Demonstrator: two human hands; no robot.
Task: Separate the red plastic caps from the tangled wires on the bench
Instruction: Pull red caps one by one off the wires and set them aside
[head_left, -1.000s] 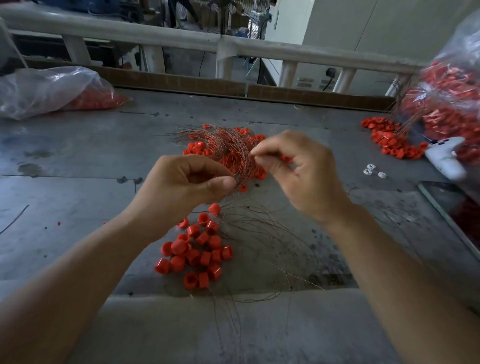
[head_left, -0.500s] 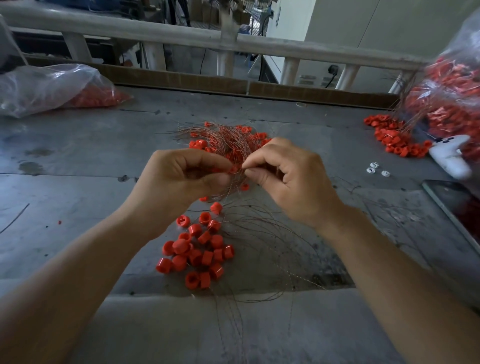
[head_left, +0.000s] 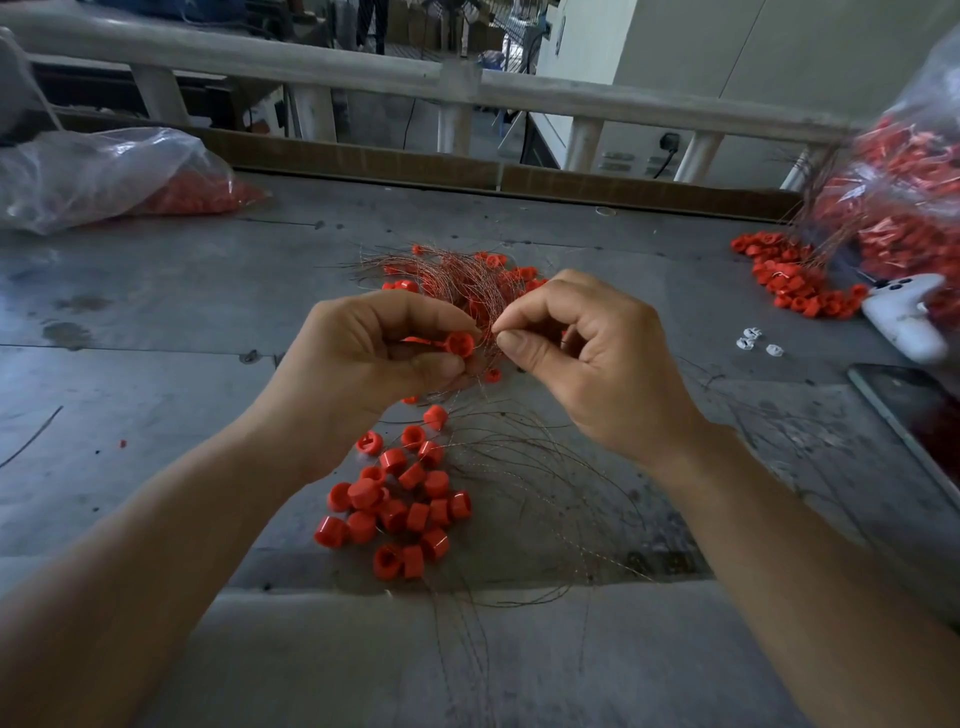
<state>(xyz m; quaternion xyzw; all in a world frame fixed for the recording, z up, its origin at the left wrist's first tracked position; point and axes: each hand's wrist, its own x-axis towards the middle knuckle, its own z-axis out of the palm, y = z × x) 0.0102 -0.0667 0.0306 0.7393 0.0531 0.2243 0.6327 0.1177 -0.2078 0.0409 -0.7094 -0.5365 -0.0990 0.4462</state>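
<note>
Above a near pile of freed caps (head_left: 397, 506), left hand (head_left: 363, 374) grips a red cap (head_left: 460, 344), right hand (head_left: 587, 358) pinches its wire (head_left: 492, 332); the far tangle (head_left: 467, 280) remains.

Loose red caps (head_left: 400, 509) lie heaped on the bench (head_left: 156, 322), near the tangled wires (head_left: 467, 280) (caps among them).

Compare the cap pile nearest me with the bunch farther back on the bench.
The near pile holds loose caps; the far bunch has caps still caught in wires. The near pile looks compact; the far bunch spreads, wires fanning out. Both are red caps on the bench.
</note>
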